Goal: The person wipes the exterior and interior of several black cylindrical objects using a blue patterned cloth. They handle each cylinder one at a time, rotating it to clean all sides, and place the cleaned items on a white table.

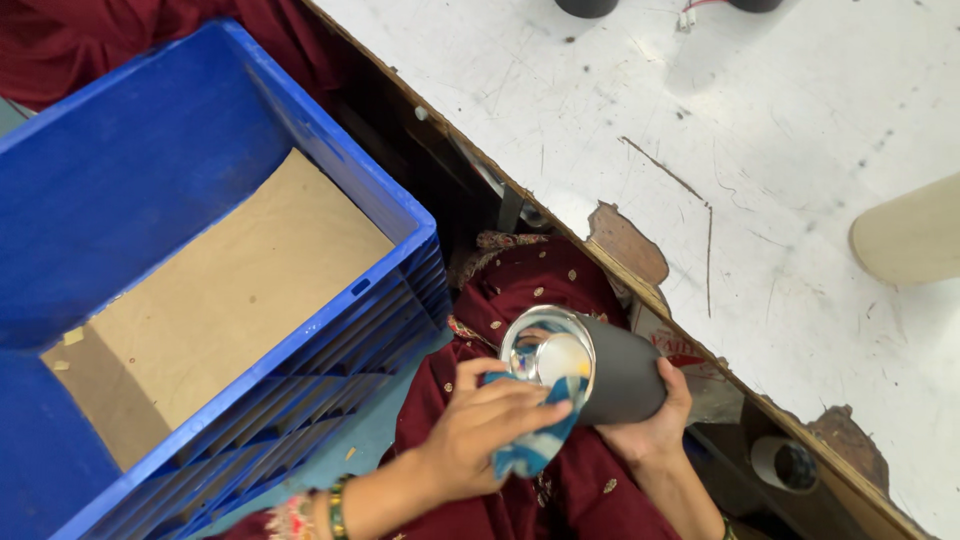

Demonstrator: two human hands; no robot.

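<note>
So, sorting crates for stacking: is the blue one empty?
Nearly: the blue crate holds only a brown cardboard liner and a few scraps.

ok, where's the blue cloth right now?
In the head view, low centre: the blue cloth is in the left hand, pressed against the shiny open end of the dark cylinder held by the right hand.

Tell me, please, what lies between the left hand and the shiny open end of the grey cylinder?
A blue-and-white cloth, pressed by the left hand against the cylinder; head view.

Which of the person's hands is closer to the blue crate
Left. The left hand, pressing a blue cloth to the cup's shiny mouth, sits beside the blue crate; the right hand grips the cup's far side.
</note>
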